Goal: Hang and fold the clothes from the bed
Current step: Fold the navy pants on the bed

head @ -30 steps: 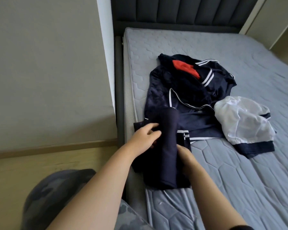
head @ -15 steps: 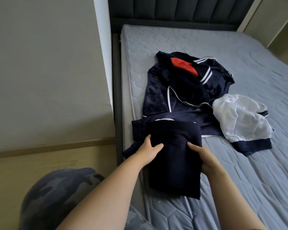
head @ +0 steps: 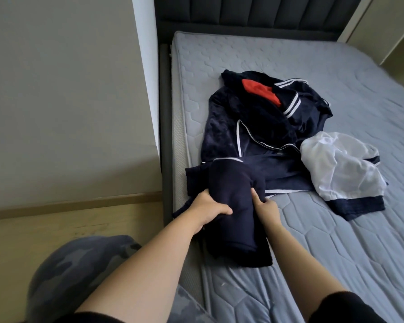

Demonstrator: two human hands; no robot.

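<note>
A folded navy garment lies at the near left edge of the grey mattress. My left hand grips its left side, fingers curled into the cloth. My right hand pinches its right side, thumb up against the fabric. Behind it sprawls a navy jacket with white piping, with a red piece showing near its collar. To the right lies a white garment with a navy hem.
A dark padded headboard stands at the far end of the bed. A dark bed frame rail runs along the left, beside a grey wall and wooden floor. My camouflage-clad knee is at lower left.
The navy garment was spread flat half a second ago; now both hands have bunched it narrower between them, gripping its sides. The pile behind has not moved.
</note>
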